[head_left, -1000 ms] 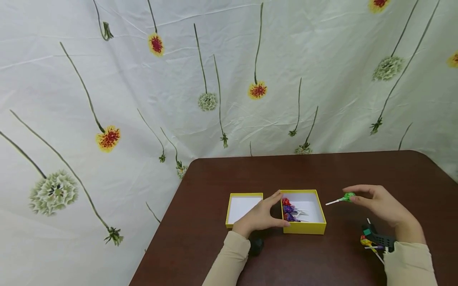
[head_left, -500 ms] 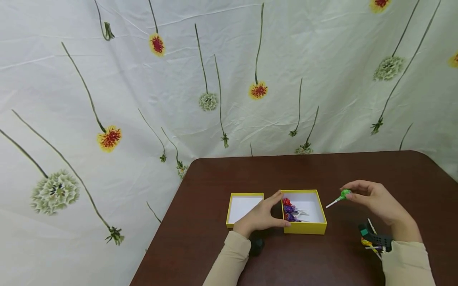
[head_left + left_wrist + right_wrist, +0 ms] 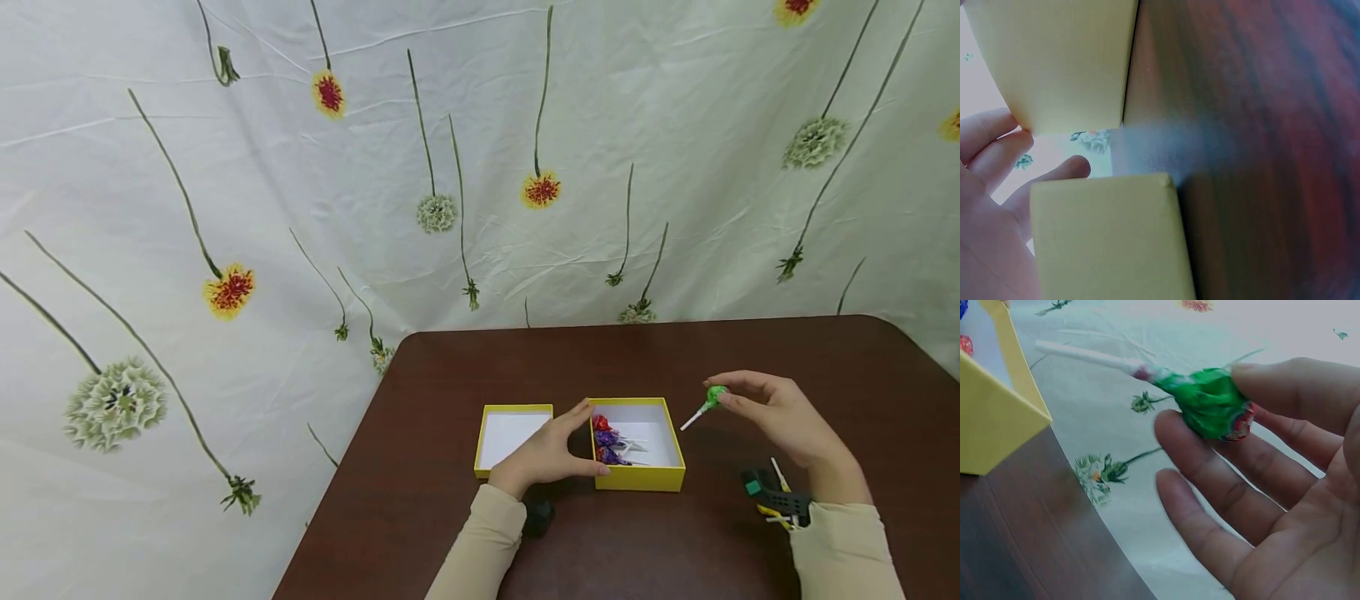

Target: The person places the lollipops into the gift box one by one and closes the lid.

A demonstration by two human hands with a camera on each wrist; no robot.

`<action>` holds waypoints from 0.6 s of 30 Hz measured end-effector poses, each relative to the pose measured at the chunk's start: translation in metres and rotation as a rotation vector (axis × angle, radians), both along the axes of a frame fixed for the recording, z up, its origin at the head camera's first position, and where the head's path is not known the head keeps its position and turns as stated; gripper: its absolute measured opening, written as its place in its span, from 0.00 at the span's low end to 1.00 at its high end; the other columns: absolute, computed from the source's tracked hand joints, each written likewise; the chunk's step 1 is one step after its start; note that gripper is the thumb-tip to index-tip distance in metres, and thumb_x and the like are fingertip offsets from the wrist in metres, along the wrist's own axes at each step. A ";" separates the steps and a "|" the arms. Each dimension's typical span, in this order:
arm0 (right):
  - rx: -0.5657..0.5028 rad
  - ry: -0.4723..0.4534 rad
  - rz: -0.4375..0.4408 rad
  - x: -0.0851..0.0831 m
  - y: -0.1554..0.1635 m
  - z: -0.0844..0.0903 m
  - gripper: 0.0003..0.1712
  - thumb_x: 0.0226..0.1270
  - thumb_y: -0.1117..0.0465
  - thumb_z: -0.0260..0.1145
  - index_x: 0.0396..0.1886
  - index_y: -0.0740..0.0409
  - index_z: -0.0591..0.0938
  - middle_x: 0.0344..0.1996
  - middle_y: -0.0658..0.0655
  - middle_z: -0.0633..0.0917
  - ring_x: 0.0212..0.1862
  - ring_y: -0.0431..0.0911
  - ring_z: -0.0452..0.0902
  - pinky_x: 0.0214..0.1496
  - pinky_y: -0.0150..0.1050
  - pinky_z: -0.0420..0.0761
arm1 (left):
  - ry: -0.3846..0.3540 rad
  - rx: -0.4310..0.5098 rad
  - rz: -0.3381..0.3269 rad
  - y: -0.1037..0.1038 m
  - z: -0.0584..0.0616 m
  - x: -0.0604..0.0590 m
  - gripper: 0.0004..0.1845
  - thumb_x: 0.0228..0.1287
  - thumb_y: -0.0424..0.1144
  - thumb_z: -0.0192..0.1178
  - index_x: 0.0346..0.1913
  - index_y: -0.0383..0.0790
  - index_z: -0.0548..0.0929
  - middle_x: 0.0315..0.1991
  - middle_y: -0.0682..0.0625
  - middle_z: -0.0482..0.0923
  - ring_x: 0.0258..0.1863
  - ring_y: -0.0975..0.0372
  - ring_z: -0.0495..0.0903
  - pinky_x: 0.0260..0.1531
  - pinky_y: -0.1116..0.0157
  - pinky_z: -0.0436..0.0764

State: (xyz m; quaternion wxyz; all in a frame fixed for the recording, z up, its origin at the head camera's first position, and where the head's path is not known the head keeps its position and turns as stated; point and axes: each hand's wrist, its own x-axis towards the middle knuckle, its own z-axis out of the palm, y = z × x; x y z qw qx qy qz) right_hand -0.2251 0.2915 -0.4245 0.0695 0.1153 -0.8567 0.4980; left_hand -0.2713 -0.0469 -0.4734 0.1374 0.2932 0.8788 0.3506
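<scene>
The right hand [image 3: 780, 412] pinches a green lollipop [image 3: 714, 395] beside the yellow box [image 3: 638, 478], which the spread left hand [image 3: 551, 454] steadies (others inside); next, likely lowering it in.

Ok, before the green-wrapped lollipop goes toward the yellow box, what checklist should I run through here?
1. Grip: right hand pinches the green-wrapped lollipop at its head, white stick free: ok.
2. Box steadied: left hand rests against the open yellow cardboard box: ok.
3. Room inside: red and purple wrapped lollipops sit at the left side, white floor bare on the right: ok.
4. Path: bare brown table between lollipop and box: ok.
5. Yellow box lid apart, not covering the box: ok.
6. Count of lollipops left by the right sleeve: cannot tell.
</scene>
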 end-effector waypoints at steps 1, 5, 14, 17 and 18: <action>0.005 0.007 -0.004 -0.001 -0.001 0.000 0.21 0.75 0.57 0.62 0.58 0.68 0.80 0.46 0.26 0.80 0.47 0.24 0.75 0.43 0.26 0.78 | 0.000 0.001 -0.001 0.000 0.000 0.000 0.51 0.58 0.57 0.71 0.80 0.51 0.56 0.82 0.55 0.47 0.80 0.55 0.51 0.77 0.42 0.50; 0.033 -0.002 -0.027 -0.002 -0.007 0.000 0.22 0.76 0.56 0.61 0.61 0.65 0.80 0.49 0.27 0.77 0.51 0.19 0.68 0.49 0.33 0.78 | 0.000 0.005 -0.002 0.000 0.000 -0.001 0.51 0.58 0.57 0.71 0.80 0.51 0.56 0.82 0.55 0.47 0.80 0.56 0.52 0.77 0.42 0.51; -0.024 -0.032 -0.004 -0.005 -0.020 0.003 0.25 0.74 0.57 0.64 0.64 0.66 0.77 0.49 0.32 0.79 0.46 0.26 0.78 0.44 0.29 0.83 | 0.003 0.005 -0.003 0.000 0.000 -0.001 0.51 0.58 0.57 0.71 0.80 0.51 0.57 0.82 0.54 0.47 0.80 0.55 0.52 0.76 0.41 0.51; -0.059 -0.001 0.014 -0.006 -0.025 0.004 0.24 0.73 0.59 0.65 0.63 0.68 0.76 0.45 0.28 0.80 0.45 0.28 0.80 0.44 0.28 0.84 | 0.002 0.007 -0.004 0.000 -0.001 -0.001 0.51 0.58 0.57 0.71 0.80 0.51 0.56 0.82 0.55 0.47 0.80 0.55 0.52 0.76 0.41 0.51; -0.070 0.006 0.016 -0.006 -0.026 0.004 0.24 0.73 0.59 0.65 0.62 0.68 0.76 0.45 0.28 0.81 0.45 0.29 0.80 0.44 0.27 0.84 | 0.002 0.006 -0.004 0.000 -0.001 -0.001 0.51 0.58 0.57 0.71 0.80 0.51 0.56 0.82 0.55 0.47 0.80 0.55 0.52 0.76 0.42 0.52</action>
